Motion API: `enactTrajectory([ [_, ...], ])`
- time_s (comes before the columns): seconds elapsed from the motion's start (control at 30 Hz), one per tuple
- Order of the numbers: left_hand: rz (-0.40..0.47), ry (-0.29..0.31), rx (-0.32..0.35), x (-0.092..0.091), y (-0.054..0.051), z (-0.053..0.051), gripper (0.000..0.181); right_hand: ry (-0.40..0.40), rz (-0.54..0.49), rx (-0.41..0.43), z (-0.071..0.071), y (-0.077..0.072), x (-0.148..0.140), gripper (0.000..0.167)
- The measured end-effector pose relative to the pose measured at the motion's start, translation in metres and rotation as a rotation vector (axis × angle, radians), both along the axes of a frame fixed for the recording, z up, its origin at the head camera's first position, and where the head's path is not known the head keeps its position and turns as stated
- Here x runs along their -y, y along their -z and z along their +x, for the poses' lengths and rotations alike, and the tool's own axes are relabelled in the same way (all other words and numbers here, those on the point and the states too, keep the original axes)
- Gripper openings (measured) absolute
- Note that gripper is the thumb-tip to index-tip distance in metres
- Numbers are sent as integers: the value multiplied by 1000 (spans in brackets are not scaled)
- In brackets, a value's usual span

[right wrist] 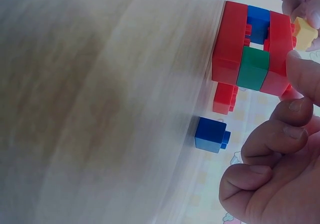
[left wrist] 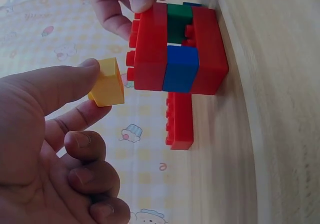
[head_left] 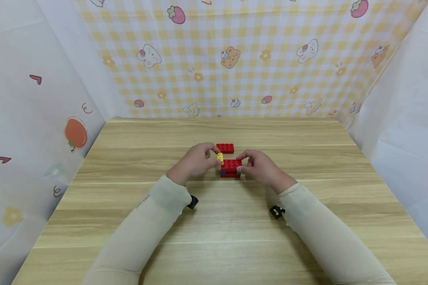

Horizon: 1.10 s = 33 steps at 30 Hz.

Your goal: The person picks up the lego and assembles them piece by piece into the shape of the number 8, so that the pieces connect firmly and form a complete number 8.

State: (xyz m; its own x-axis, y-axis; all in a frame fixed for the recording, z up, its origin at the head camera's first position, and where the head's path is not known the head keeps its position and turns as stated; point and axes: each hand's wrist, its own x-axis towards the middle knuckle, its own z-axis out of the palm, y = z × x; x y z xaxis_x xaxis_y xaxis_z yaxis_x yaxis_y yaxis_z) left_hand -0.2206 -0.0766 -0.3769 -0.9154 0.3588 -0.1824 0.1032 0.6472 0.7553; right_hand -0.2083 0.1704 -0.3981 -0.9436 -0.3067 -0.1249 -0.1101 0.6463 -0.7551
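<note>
My left hand (head_left: 198, 159) pinches a small yellow brick (left wrist: 107, 84) between thumb and index finger, just above and left of the stack's top. The stack has a red studded brick (head_left: 232, 164) on top and another red brick (left wrist: 210, 59) at the bottom. Between them sit a blue brick (left wrist: 181, 69) on the left and a green brick (right wrist: 253, 68) on the right, with a gap in the middle. With thumb and index finger, my right hand (head_left: 262, 169) holds the top red brick by its right end. The yellow brick is apart from the stack in the left wrist view.
Behind the stack, a separate red brick (head_left: 225, 148) lies on the wooden table (head_left: 214, 237). A loose blue brick (right wrist: 210, 134) shows in the right wrist view. A patterned cloth (head_left: 214, 79) hangs at the table's back edge.
</note>
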Motion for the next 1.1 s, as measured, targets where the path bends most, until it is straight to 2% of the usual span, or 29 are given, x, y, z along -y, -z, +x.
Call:
enactTrajectory([
  [0.27, 17, 31, 3, -3, 4, 2, 30, -7, -21, 15, 0, 1, -1, 29],
  [0.6, 47, 28, -14, -5, 11, 1, 29, -3, -24, 11, 0, 1, -1, 29],
  [0.83, 117, 27, 15, -6, 14, 1, 27, 0, -17, 6, 0, 2, -1, 29],
  [1.1, 162, 30, 17, -6, 20, -1, 24, 6, -19, 14, 0, 1, -1, 28],
])
